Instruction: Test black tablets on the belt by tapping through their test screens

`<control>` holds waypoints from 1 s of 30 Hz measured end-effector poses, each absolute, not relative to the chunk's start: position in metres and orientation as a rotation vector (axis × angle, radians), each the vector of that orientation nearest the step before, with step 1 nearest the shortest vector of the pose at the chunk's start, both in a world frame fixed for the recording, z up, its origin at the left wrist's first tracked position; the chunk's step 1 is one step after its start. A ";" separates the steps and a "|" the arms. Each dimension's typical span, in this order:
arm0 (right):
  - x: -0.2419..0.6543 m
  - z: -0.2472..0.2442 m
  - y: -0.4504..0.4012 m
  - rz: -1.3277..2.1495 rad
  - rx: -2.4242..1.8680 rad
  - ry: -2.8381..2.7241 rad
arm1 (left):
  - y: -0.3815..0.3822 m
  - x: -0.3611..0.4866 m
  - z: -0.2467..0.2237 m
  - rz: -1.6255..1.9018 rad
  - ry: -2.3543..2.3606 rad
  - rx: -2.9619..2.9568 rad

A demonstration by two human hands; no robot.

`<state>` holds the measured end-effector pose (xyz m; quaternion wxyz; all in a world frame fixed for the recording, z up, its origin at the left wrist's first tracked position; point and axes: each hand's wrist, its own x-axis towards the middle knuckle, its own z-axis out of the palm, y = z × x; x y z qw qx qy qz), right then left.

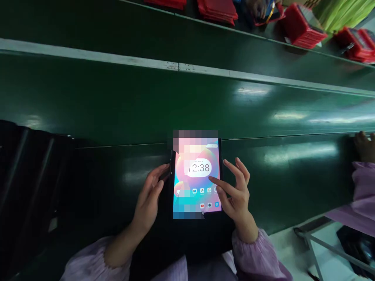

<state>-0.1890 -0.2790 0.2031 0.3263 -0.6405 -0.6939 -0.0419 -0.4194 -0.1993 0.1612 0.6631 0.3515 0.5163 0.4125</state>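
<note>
A tablet point(199, 177) with its screen lit is in front of me, a clock reading 12:38 and rows of app icons on it. Parts of the screen are blurred into blocks. My left hand point(149, 199) is beside the tablet's left edge, its fingers stretched out and the thumb apart; whether the fingertips touch the edge I cannot tell. Over the right side of the screen is my right hand point(236, 191), fingers spread. Its index finger points at the screen just below the clock, and its thumb is near the right-hand icons.
The green table point(117, 97) has a pale metal strip point(117, 59) running across it. Stacks of red packages point(304, 29) stand along the far side, near another person's hand point(259, 8). Black items point(26, 168) lie at left. At right are another person's hand point(365, 146) and sleeve.
</note>
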 end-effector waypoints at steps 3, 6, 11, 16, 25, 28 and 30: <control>-0.193 0.201 -0.276 -0.137 -1.625 -1.837 | -0.197 -0.420 0.167 0.887 1.222 0.781; -0.198 0.200 -0.274 -0.152 -1.592 -1.872 | -0.196 -0.421 0.172 0.840 1.271 0.782; -0.189 0.197 -0.275 -0.196 -1.717 -1.766 | -0.196 -0.421 0.173 0.849 1.279 0.848; -0.178 0.195 -0.271 -0.252 -1.789 -1.705 | -0.197 -0.423 0.169 0.876 1.302 0.883; -0.193 0.189 -0.260 -0.242 -1.878 -1.844 | -0.197 -0.424 0.168 0.890 1.309 0.946; -0.191 0.190 -0.260 -0.277 -1.876 -1.757 | -0.197 -0.425 0.169 0.873 1.301 0.998; -0.191 0.189 -0.260 -0.270 -1.864 -1.733 | -0.197 -0.425 0.170 0.876 1.271 1.040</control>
